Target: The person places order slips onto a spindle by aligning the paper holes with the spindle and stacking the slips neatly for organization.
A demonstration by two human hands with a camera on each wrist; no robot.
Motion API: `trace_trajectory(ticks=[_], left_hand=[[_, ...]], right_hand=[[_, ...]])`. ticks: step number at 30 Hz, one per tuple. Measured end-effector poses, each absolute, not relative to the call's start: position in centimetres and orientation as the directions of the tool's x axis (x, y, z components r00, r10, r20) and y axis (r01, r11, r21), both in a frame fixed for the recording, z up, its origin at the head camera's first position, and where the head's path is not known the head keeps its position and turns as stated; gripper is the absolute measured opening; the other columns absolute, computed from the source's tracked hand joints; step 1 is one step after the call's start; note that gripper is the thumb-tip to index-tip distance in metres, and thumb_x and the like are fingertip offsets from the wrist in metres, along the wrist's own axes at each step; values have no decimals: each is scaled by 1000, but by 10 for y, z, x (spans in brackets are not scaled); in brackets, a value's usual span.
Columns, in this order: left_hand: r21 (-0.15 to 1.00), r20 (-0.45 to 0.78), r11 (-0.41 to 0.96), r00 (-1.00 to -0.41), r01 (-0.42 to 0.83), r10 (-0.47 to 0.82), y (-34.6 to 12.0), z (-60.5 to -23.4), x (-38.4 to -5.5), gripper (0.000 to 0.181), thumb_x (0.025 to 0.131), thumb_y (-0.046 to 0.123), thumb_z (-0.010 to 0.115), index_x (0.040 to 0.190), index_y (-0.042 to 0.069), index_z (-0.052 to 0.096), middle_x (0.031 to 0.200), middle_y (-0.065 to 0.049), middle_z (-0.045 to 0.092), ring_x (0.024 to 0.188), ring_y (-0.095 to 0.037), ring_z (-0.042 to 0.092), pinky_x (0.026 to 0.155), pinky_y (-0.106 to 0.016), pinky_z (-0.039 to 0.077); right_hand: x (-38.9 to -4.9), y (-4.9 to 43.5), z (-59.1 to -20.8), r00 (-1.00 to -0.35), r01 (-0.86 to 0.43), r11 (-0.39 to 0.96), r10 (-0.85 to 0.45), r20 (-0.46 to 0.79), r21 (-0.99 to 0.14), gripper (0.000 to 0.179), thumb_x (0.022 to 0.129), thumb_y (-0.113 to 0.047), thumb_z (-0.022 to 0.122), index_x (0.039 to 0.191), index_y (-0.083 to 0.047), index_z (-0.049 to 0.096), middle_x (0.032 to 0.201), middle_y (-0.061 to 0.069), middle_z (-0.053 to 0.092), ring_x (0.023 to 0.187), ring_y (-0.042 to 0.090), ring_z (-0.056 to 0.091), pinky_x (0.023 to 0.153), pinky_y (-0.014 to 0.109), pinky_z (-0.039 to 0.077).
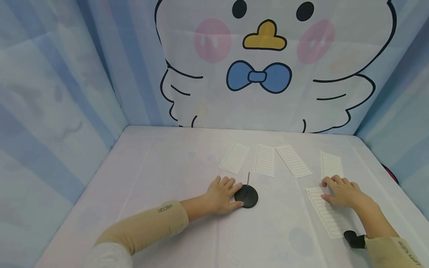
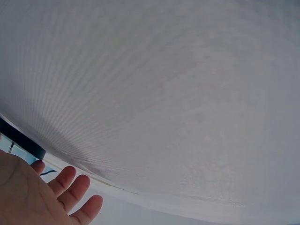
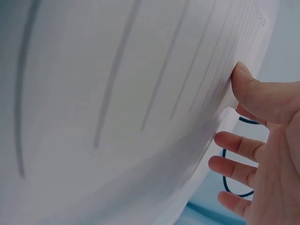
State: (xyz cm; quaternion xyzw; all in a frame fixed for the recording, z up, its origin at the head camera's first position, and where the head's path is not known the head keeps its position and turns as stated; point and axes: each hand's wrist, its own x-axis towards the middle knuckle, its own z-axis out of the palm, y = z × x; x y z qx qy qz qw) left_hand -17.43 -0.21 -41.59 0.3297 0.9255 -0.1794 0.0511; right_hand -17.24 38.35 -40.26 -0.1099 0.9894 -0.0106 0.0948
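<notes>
A paper spike with a round black base and a thin upright pin stands mid-table. My left hand lies at its left side, thumb and forefinger spread straight against the base, other fingers loosely apart. The left wrist view shows the dark edge of the base beside the palm. On the right, my right hand hovers over a lined paper slip, thumb tip at its upper part and forefinger apart from the thumb. In the right wrist view the thumb touches the slip; the forefinger is mostly hidden behind it.
Another lined slip lies just beyond my right fingers. Farther left, 3 more slips are spread in a row: one tilted, one straight, one leaning. A cartoon curtain closes off the table's back edge.
</notes>
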Motion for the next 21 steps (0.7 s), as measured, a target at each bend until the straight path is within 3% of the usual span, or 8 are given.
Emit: trace_trajectory(ticks=[11,21], left_hand=[[-303,-202,720,-781,624,592,-2,-418,-174,67,89,67,14,143,30,23,128,4,35,111,-12,35,90,-30,29],[-309,-197,717,-780,625,595,-2,-417,-174,66,89,67,14,143,29,24,126,4,35,110,-13,35,90,-31,29]], right_hand=[[-173,382,-401,-957,-218,975,-223,-185,-44,36,82,-27,65,104,-5,46,106,25,43,95,46,42,78,65,30],[-174,382,-399,-959,-241,966,-252,-126,-99,8,90,-9,51,97,-8,48,94,16,44,85,37,43,73,60,32]])
